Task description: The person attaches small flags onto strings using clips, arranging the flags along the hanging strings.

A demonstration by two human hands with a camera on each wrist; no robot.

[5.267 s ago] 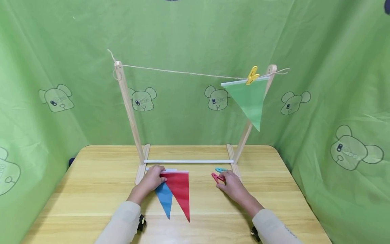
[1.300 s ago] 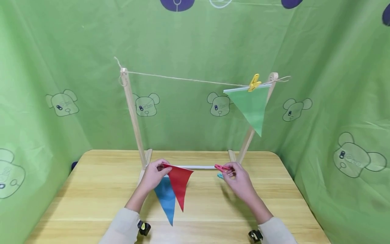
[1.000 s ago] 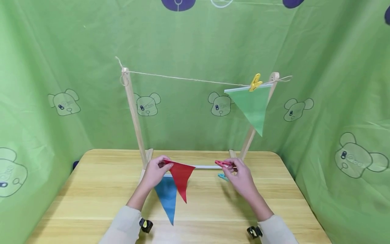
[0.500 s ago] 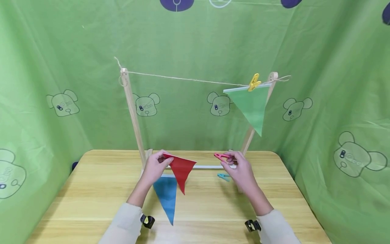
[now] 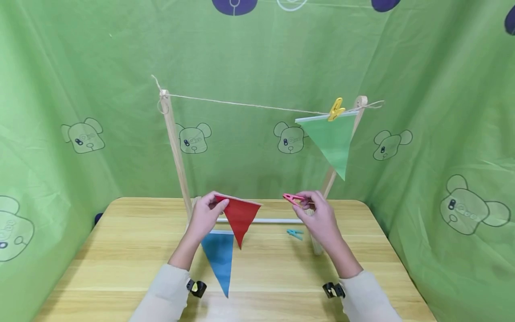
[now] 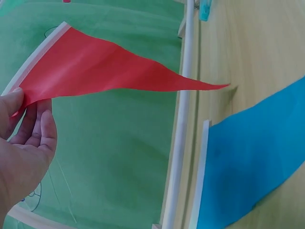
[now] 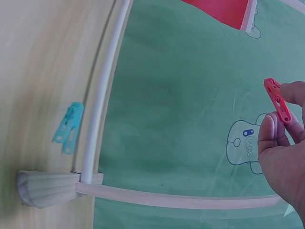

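Pinching red flag (image 5: 241,217) by L end of its top edge in L hand (image 5: 204,218), w/ tip prob. clear of table (image 5: 265,273), twd far edge. Gripping pink peg (image 5: 292,198) in R hand (image 5: 320,218), raised, apart from red flag. Can also see blue flag (image 5: 219,257) on table, nearer L edge, & teal peg (image 5: 294,232), nearer R. Can see green flag (image 5: 331,139) hung on string (image 5: 241,104) by yellow peg (image 5: 335,110).

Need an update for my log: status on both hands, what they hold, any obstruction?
Left hand pinching red triangular fabric-looking flag; right hand pinching pink plastic clothespin. Flag not yet on beige twine line. No obstruction seen between.
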